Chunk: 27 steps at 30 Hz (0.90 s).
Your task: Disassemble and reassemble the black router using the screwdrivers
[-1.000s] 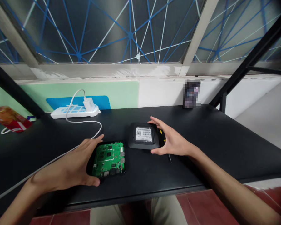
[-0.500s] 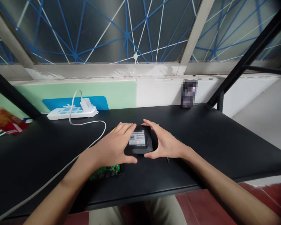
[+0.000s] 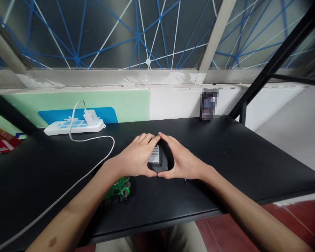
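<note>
A black plastic device cover (image 3: 163, 163) with a white printed label lies on the black table (image 3: 225, 157). My left hand (image 3: 136, 157) grips its left side, thumb at the near edge and fingers at the far edge. From the other side my right hand (image 3: 185, 161) curves round it, and the fingertips and thumbs of both hands meet. Much of the cover is hidden behind the hands. Below my left wrist sits a green circuit board (image 3: 122, 185) in a black tray, partly hidden by the forearm. A thin metal shaft tip (image 3: 185, 181) shows under my right hand.
A white power strip (image 3: 55, 129) with a charger plug (image 3: 91, 118) stands at the back left; its white cable (image 3: 76, 185) runs under my left forearm. A red-orange packet (image 3: 1, 140) lies far left. A blurred-out dark object (image 3: 208, 105) leans on the wall.
My left hand has moved from the circuit board rightward to the black cover and closed round its left side. The right hand has stayed at the cover's right side and drawn in.
</note>
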Motion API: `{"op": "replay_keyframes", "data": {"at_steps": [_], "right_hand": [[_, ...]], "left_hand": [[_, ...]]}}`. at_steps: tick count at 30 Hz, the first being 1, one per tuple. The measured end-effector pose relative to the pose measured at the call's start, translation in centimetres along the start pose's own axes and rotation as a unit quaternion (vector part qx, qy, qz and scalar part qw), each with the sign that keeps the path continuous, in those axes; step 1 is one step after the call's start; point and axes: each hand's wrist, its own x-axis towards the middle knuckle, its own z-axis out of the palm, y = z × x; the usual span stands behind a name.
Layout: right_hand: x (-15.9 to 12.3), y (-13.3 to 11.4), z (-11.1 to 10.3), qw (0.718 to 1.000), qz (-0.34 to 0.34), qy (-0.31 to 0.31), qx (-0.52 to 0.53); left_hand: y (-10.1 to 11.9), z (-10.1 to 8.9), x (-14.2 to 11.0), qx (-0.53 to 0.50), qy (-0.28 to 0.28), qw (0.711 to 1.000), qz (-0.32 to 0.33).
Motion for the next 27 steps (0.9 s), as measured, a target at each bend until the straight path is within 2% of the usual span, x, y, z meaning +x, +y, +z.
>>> {"op": "replay_keyframes", "data": {"at_steps": [5, 10, 14, 19, 27], "right_hand": [[0.8, 0.5, 0.1, 0.998, -0.021, 0.022, 0.053], [3.4, 1.3, 0.4, 0.997, -0.018, -0.061, 0.047], [4.7, 1.6, 1.4, 0.995, -0.029, -0.067, 0.064], [4.4, 2.1, 2.3, 0.995, -0.043, -0.048, 0.082], [3.6, 1.9, 1.6, 0.997, 0.007, -0.054, 0.048]], "left_hand": [[-1.5, -0.7, -1.0, -0.091, 0.032, 0.995, -0.011], [-2.5, -1.4, -1.7, -0.202, 0.059, 0.977, -0.031], [-3.2, -1.1, -1.8, -0.236, 0.085, 0.968, -0.020], [-3.7, -0.7, -1.7, -0.264, 0.082, 0.961, -0.024], [-3.7, -0.5, -1.5, -0.274, 0.071, 0.958, -0.048]]}}
